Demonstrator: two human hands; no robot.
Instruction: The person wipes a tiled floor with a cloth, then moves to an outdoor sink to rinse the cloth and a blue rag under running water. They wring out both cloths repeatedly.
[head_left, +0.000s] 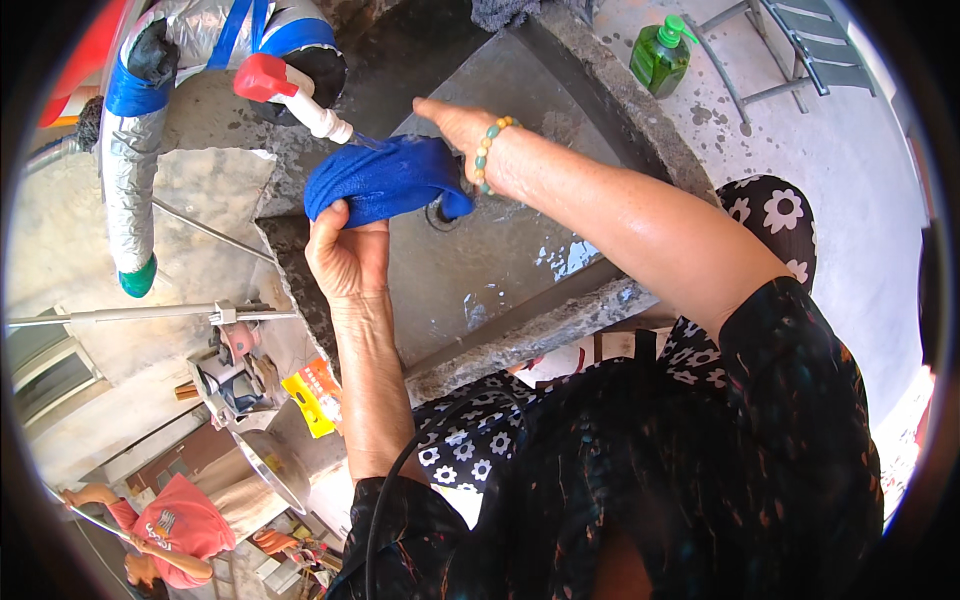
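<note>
My left hand (349, 259) grips the near edge of a wet blue cloth (390, 180), thumb on top. The cloth is bunched and curled, held above a concrete sink basin (517, 247). Water runs onto it from the tap (315, 112), which has a white spout and a red handle. At the cloth's right end is my right hand (461, 135), with a bead bracelet (484, 154) on its wrist. One digit sticks out to the left; the other fingers are largely hidden, so its hold on the cloth cannot be made out.
Foil-wrapped pipes (135, 180) with blue tape flank the tap. A green pump bottle (660, 56) and a chair (802, 45) stand beyond the basin's right rim (637, 90). A dark towel (502, 11) hangs at the far corner. Another person (176, 529) holds a pole at lower left.
</note>
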